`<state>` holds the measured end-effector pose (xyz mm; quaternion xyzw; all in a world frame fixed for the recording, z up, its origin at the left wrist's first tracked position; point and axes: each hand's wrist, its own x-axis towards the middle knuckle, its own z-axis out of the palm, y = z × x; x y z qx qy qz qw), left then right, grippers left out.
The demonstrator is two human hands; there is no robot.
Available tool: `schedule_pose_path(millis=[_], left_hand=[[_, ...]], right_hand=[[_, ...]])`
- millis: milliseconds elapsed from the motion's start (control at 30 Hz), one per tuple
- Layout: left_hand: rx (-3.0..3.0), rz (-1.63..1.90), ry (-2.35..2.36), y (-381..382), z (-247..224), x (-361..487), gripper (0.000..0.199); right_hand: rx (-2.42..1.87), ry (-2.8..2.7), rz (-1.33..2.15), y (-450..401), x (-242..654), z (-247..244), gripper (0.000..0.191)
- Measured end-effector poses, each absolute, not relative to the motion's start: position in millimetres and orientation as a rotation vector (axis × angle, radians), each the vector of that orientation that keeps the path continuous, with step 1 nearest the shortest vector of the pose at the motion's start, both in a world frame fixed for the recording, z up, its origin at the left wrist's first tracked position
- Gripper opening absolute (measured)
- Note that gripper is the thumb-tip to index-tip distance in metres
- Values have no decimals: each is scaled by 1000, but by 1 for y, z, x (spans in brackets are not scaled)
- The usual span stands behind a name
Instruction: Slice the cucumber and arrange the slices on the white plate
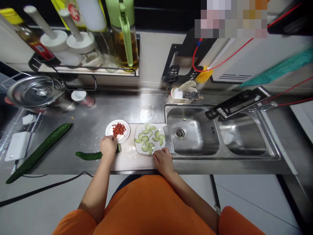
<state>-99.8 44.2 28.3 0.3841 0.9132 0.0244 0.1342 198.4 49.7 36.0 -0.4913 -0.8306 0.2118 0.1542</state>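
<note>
My left hand (109,147) is closed at the lower left rim of a round white plate (108,128); whatever its fingers hold is hidden. Chopped red chili pieces (119,129) are heaped on that plate. Beneath this hand lies a cut cucumber (88,156), partly covered, with its cut end (119,148) showing on the right. My right hand (163,160) has its fingers bent around the lower right corner of a squarish white plate (139,129). Curved green-edged cucumber slices (147,143) are arranged in clusters on it. Both plates rest on a pale cutting board (130,162).
A whole cucumber (40,151) lies at the left of the steel counter. A lidded pot (41,94) and a small can (83,98) stand behind. Seasoning jars and an oil bottle (125,42) fill the rack above. To the right is a double sink (195,130) with a faucet (241,106).
</note>
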Motion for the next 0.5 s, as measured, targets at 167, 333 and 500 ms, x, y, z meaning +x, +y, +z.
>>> schedule_pose_path(millis=[167, 333, 500], left_hand=[[1116, 101, 2661, 37, 28, -104, 35], [1101, 119, 2693, 30, 30, -107, 33], [1098, 103, 2666, 34, 34, -106, 32]], right_hand=[[-1410, -2416, 590, 51, 197, 37, 19], [-1401, -2483, 563, 52, 196, 37, 19], [-1403, -2508, 580, 53, 193, 39, 18]])
